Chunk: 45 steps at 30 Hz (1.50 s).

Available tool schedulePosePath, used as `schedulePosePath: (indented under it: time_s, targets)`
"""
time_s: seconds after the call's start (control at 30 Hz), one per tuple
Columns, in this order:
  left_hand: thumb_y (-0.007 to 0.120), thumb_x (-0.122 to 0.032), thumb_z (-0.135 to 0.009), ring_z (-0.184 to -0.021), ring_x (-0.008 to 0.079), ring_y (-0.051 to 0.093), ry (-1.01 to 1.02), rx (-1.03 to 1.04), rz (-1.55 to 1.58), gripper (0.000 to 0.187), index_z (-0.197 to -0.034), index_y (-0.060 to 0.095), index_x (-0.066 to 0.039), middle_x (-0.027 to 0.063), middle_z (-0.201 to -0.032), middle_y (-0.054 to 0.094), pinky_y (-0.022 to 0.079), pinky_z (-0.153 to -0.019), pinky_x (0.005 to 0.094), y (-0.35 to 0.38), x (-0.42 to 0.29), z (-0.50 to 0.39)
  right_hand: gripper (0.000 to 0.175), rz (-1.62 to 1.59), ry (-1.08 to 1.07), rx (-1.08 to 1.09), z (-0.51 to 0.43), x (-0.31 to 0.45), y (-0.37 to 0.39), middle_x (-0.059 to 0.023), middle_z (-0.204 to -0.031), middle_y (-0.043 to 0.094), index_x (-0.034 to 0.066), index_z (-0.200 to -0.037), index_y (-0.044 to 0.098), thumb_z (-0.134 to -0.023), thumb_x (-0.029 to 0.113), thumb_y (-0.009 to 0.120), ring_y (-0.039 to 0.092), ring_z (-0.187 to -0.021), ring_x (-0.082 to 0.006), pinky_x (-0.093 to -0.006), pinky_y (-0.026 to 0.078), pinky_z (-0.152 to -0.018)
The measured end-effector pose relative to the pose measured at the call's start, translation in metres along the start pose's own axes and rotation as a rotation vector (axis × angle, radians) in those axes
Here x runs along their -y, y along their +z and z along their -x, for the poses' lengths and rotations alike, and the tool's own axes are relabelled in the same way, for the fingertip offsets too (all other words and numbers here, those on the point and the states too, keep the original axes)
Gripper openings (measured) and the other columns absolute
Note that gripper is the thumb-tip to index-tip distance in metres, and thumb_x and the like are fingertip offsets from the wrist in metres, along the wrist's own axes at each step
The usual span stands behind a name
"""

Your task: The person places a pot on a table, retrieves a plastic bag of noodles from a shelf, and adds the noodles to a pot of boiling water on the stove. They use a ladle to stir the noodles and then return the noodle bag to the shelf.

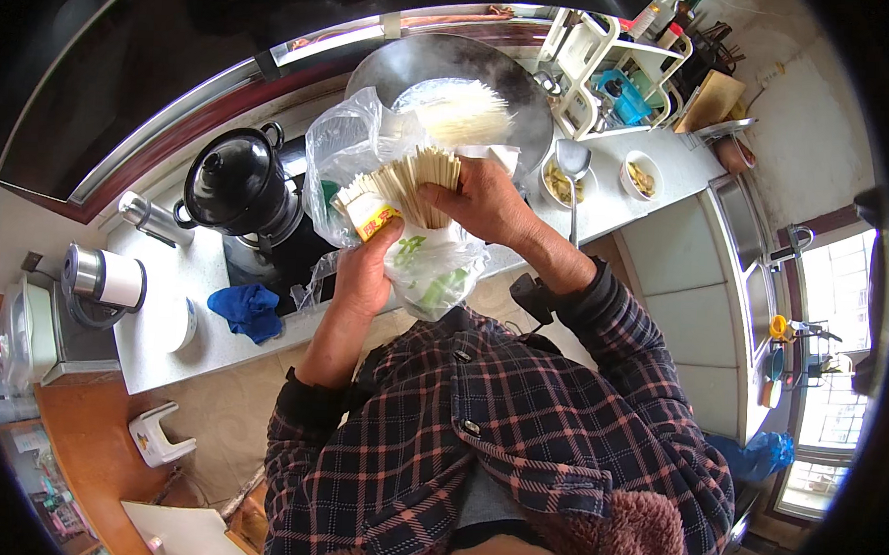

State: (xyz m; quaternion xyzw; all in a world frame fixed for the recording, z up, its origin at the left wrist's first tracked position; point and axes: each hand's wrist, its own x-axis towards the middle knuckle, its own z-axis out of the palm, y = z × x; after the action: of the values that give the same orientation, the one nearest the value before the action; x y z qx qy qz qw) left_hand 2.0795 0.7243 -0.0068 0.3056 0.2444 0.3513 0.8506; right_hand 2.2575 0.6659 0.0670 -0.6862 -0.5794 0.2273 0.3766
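My right hand (489, 201) grips a thick bundle of dried noodles (438, 174), its cut ends facing up. My left hand (367, 267) holds a noodle pack with a yellow and red printed wrapper (376, 219), more noodle ends showing at its top. A thin clear plastic bag (433, 277) with green print hangs around and below both. Just beyond my hands sits a large dark wok (527, 80). Pale noodles (466, 115) lie fanned out in it over whitish liquid, and steam rises.
Left of the wok, a black lidded pot (230, 171) stands on the stove. A blue cloth (246, 310), an electric kettle (106, 277) and a steel flask (153, 216) are on the left counter. To the right, a spatula (573, 164) rests across a bowl (549, 179) near a second bowl (641, 176) and a white rack (584, 68).
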Motion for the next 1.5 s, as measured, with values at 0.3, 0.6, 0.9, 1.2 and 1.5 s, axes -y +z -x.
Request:
schedulePosePath:
  time_s: [0.3,0.6,0.9,1.2,1.5]
  targets:
    - [0.066,-0.004,-0.086,-0.105,0.0192,0.060,0.025,-0.035,0.000,0.041,-0.126,0.054,-0.005,0.0067,-0.116,0.062,0.049,-0.091,0.0349,-0.003,0.004,-0.005,0.032,0.164,-0.077,-0.110,0.000,0.013,0.001,-0.0214,-0.076,0.066,-0.0006,-0.100,0.059,-0.083,0.026,0.066,0.066,-0.074,-0.0383,-0.0446,0.051,-0.067]
    - [0.069,-0.006,-0.085,-0.104,0.0188,0.061,0.017,-0.009,-0.003,0.041,-0.124,0.055,-0.005,0.0065,-0.114,0.063,0.049,-0.090,0.0349,-0.003,0.004,-0.008,0.028,0.034,-0.100,-0.036,-0.004,0.012,-0.007,-0.0226,-0.076,0.065,-0.0009,-0.094,0.062,-0.081,0.023,0.067,0.065,-0.073,-0.0402,-0.0429,0.052,-0.065]
    - [0.071,-0.008,-0.084,-0.102,0.0192,0.062,-0.040,-0.044,-0.032,0.040,-0.121,0.057,-0.004,0.0065,-0.112,0.064,0.049,-0.089,0.0351,-0.016,0.006,-0.018,0.016,-0.060,-0.137,-0.230,-0.015,0.026,-0.044,-0.0144,-0.072,0.064,-0.0002,-0.091,0.062,-0.085,0.014,0.065,0.065,-0.065,-0.0217,-0.0345,0.051,-0.060]
    - [0.069,-0.005,-0.084,-0.097,0.0199,0.064,-0.063,-0.061,0.032,0.037,-0.120,0.058,-0.003,0.0067,-0.110,0.064,0.052,-0.085,0.0359,-0.022,0.006,-0.023,0.023,-0.309,0.014,-0.429,-0.011,0.029,-0.093,-0.0077,-0.085,0.070,-0.0011,-0.099,0.063,-0.094,0.020,0.057,0.064,-0.067,-0.0106,-0.0235,0.051,-0.053]
    - [0.069,-0.004,-0.083,-0.100,0.0192,0.061,0.093,-0.260,0.003,0.036,-0.118,0.060,0.000,0.0063,-0.111,0.064,0.048,-0.090,0.0356,-0.074,-0.023,0.008,0.017,-0.988,0.142,-0.775,-0.047,-0.084,-0.123,-0.0082,-0.072,0.057,-0.0015,-0.088,0.056,-0.092,0.015,0.058,0.050,-0.053,-0.0144,-0.0253,0.040,-0.046]
